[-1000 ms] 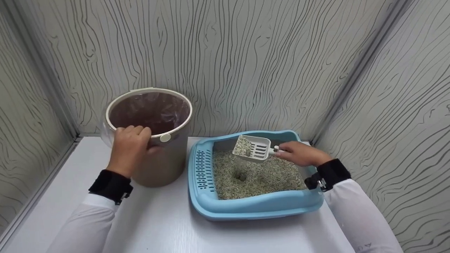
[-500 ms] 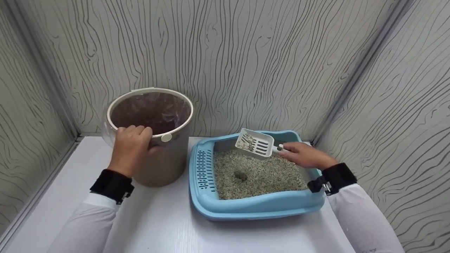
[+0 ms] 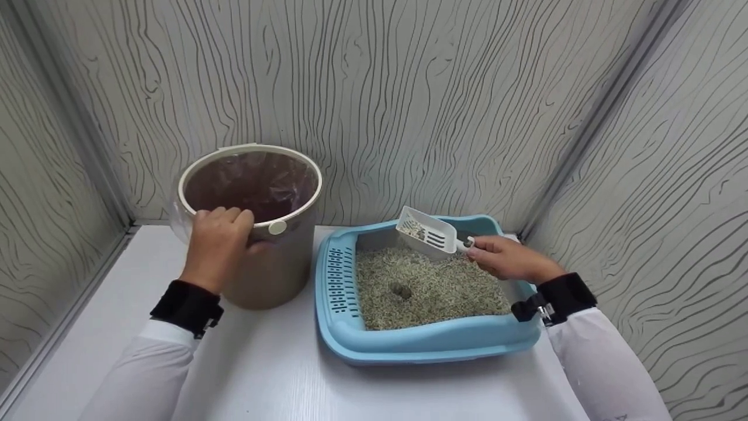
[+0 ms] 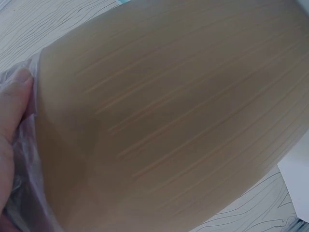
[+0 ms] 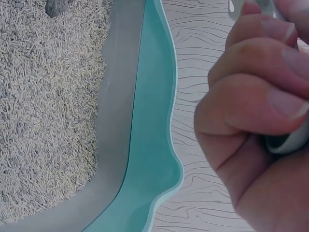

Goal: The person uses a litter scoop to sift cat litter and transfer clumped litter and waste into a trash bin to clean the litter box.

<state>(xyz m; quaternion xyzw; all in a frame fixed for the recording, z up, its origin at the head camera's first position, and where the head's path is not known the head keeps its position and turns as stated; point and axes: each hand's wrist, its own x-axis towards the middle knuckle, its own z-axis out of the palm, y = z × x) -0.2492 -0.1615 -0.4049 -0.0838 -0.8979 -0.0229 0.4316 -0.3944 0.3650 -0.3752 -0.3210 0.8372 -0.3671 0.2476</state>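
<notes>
My left hand [image 3: 217, 248] grips the front rim of a tan trash bin [image 3: 272, 275] lined with a clear plastic bag [image 3: 292, 184]. In the left wrist view the thumb presses the bag [image 4: 30, 164] against the ribbed bin [image 4: 193, 116]. My right hand [image 3: 507, 257] holds a white slotted litter scoop [image 3: 431, 250] by its handle, fingers curled round it in the right wrist view. The scoop is tilted above the blue litter box [image 3: 421, 346], with a little litter at its far end. A dark clump [image 3: 401, 290] sits in a hollow of the pale litter [image 3: 456, 292].
Bin and litter box stand side by side on a white tabletop [image 3: 269, 374], the box on the right. Behind them rises a wood-patterned wall [image 3: 362, 105], with side walls at left and right. A perforated ledge [image 3: 339, 280] forms the box's left side.
The scoop has risen slightly, shifted right and tilted more; most of its litter has run out into the box. The left hand keeps its grip on the bin rim.
</notes>
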